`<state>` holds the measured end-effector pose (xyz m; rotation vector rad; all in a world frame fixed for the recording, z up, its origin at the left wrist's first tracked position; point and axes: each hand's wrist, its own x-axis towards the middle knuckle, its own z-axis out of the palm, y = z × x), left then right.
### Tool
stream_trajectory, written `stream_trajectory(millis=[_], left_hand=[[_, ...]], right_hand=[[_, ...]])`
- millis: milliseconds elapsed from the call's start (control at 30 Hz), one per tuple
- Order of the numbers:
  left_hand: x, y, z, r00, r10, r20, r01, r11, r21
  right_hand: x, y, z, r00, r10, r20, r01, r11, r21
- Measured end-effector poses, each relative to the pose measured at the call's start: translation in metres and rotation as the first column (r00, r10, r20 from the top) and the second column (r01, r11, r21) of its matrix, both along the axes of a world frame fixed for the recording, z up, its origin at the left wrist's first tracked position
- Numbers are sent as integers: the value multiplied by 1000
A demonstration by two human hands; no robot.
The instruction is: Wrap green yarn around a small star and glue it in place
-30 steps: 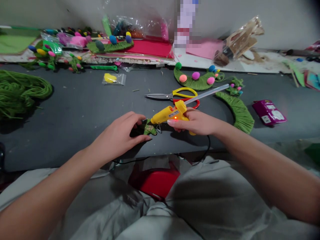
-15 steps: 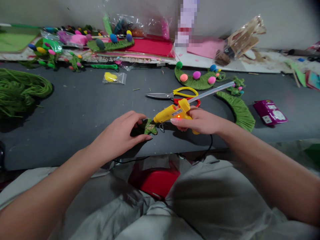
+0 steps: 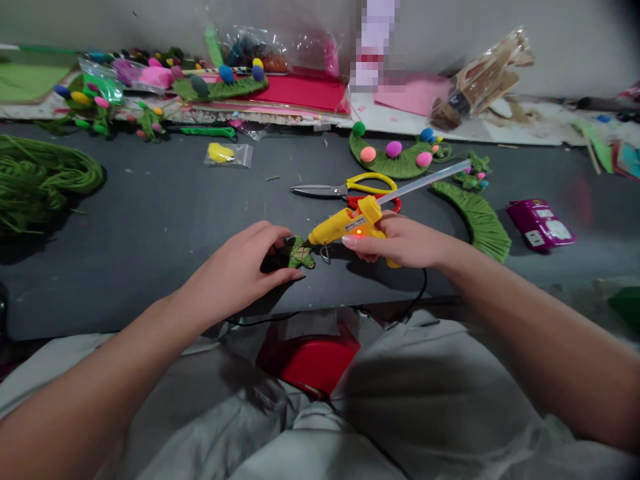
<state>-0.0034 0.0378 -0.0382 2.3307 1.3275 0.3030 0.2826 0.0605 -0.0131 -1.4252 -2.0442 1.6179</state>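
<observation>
A small star-shaped piece wrapped in green yarn lies on the dark table, its tan middle showing. Thumb and fingers of my left hand are closed on its left side. My right hand is wrapped around the grip of a yellow glue gun, which has a red light on. The gun's nozzle points left, right at the star's upper right edge; whether it touches cannot be told. A clear glue stick juts from the gun's back end. Behind the gun lie scissors with yellow and red handles.
A green yarn-wrapped crescent with coloured pompoms and a plain green crescent lie at right, near a purple packet. Green yarn is heaped at left. A small bag with a yellow piece lies farther back. A black cord hangs at the table's front edge.
The glue gun's nozzle has shifted very slightly to the right. The star and my left hand look unmoved.
</observation>
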Motion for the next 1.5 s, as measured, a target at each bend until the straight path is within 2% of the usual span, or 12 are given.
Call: stream_trajectory(millis=[467, 1500], left_hand=[[0, 0, -1, 1000, -5, 13, 5, 1000, 4], [-1, -1, -2, 1000, -3, 9, 3, 1000, 21]], right_hand=[[1, 0, 1, 1000, 16, 2, -16, 999, 44], [6, 1, 0, 998, 31, 61, -34, 998, 48]])
